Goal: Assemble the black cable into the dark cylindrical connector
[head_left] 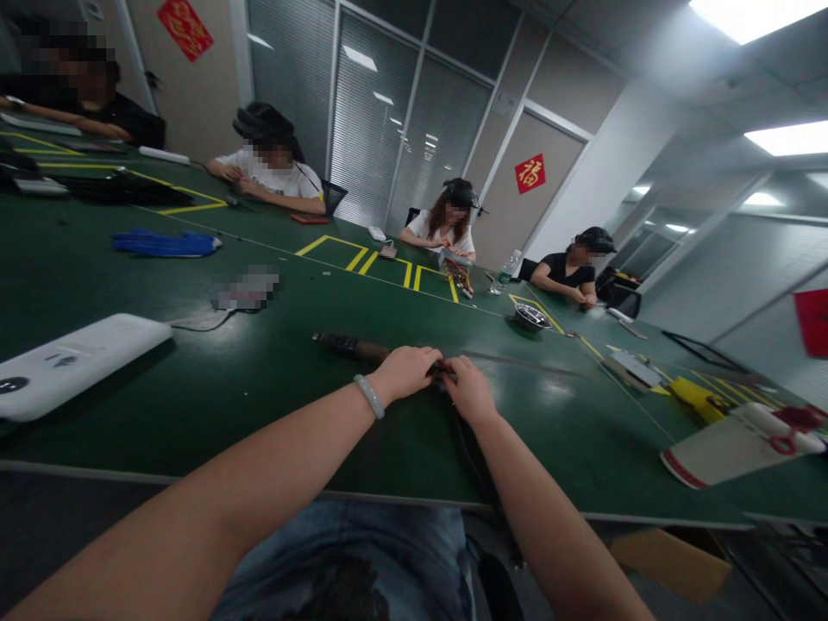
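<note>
A long dark tool-like object with a small metal tip and a brownish section (372, 350) lies on the green table, pointing left. My left hand (409, 371) has its fingers closed round the right end of it, at a small dark part. From the other side my right hand (469, 390) pinches the same spot, fingertips nearly touching the left ones. Below the right hand a thick black cable-like strip (475, 457) runs down over the table's front edge. My fingers hide what exactly is between them.
A white device (84, 358) with a cord and a blue glove (165, 243) are on the left. A metal bowl (531, 317) and plastic bottle (504, 274) stand farther back. On the right are a white paper cup (718, 448) and red-handled scissors (784, 442). Several people sit opposite.
</note>
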### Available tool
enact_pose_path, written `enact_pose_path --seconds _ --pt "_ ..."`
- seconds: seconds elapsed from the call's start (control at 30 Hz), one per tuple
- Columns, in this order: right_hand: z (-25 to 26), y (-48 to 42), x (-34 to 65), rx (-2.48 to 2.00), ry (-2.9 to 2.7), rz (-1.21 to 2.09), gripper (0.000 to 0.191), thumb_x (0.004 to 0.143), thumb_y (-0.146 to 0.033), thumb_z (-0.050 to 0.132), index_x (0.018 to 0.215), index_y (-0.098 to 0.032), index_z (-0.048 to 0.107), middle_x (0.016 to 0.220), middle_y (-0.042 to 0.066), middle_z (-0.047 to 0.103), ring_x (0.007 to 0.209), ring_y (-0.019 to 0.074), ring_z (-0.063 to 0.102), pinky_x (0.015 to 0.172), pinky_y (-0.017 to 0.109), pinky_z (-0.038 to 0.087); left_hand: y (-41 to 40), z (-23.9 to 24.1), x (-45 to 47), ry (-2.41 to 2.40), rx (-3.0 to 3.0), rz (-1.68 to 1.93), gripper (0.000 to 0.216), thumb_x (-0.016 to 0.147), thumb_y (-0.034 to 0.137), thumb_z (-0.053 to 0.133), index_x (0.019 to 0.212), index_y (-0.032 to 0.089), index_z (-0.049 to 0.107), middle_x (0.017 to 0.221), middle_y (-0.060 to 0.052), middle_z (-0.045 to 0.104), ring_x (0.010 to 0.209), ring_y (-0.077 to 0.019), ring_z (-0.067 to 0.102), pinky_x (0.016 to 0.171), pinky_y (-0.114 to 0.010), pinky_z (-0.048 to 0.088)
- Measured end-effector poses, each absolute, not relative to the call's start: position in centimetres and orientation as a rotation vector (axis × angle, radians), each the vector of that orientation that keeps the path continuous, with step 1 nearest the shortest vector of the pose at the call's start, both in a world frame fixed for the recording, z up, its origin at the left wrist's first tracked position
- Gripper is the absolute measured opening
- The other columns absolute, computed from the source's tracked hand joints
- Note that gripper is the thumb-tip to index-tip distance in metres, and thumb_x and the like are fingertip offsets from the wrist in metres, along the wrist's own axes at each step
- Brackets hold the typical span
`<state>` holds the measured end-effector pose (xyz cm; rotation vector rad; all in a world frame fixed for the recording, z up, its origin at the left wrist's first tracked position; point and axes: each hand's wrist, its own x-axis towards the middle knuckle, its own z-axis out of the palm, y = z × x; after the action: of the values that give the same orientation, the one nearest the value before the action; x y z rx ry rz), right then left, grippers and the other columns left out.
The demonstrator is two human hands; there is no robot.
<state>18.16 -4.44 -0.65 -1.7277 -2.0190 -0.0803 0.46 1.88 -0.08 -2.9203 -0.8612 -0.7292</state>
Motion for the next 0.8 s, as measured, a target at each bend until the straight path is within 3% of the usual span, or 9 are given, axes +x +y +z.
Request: enact_pose_path --seconds 0.3,0.43,0.5,0.63,0.8 --pt "-1.4 -3.6 18.9 -1.620 -2.005 0.013 0.016 0.083 -0.018 0.053 0.089 -0.022 0.067 0.111 0.004 0.063 0.095 0.0165 0.060 0.086 0.028 0.045 1.8 -0.2 0.6 -0.883 -2.890 -0.729 0.031 0.083 0.029 0.060 0.112 0.021 0.051 0.107 -0.007 0.062 0.099 -0.0240 0.059 0.086 -0.035 0.043" --pt "-1.5 -3.5 19.1 -1.762 -1.959 0.147 0.018 0.087 -0.025 0.051 0.099 -0.025 0.065 0.086 0.000 0.069 0.073 0.0148 0.063 0.071 0.026 0.047 1.8 -0.2 0.6 -0.830 -2.899 -0.799 0.033 0.081 0.027 0.061 0.112 0.021 0.051 0.110 -0.007 0.061 0.104 -0.0233 0.056 0.098 -0.039 0.036" --pt "-1.3 -3.6 19.0 -1.787 -1.959 0.146 0.020 0.086 -0.025 0.052 0.102 -0.027 0.065 0.086 -0.001 0.070 0.075 0.0148 0.064 0.071 0.025 0.047 1.6 0.1 0.5 -0.806 -2.896 -0.859 0.034 0.081 0.028 0.061 0.113 0.020 0.051 0.113 -0.007 0.060 0.108 -0.0229 0.054 0.102 -0.039 0.032" --pt "-0.8 -3.6 18.8 -1.799 -1.981 0.071 0.021 0.085 -0.021 0.053 0.101 -0.028 0.065 0.097 0.000 0.071 0.087 0.0161 0.065 0.076 0.024 0.044 0.5 1.2 0.2 -0.804 -2.879 -0.973 0.026 0.084 0.027 0.055 0.109 0.019 0.053 0.111 -0.008 0.059 0.106 -0.0224 0.054 0.094 -0.036 0.039" --pt "-0.4 -3.4 18.8 -1.882 -1.951 0.038 0.018 0.086 -0.025 0.052 0.096 -0.026 0.067 0.086 0.002 0.071 0.082 0.0173 0.065 0.070 0.023 0.043 -0.2 1.6 0.2 -0.666 -2.976 -0.893 0.015 0.087 0.027 0.048 0.095 0.020 0.059 0.096 -0.004 0.064 0.089 -0.0194 0.059 0.080 -0.031 0.043"
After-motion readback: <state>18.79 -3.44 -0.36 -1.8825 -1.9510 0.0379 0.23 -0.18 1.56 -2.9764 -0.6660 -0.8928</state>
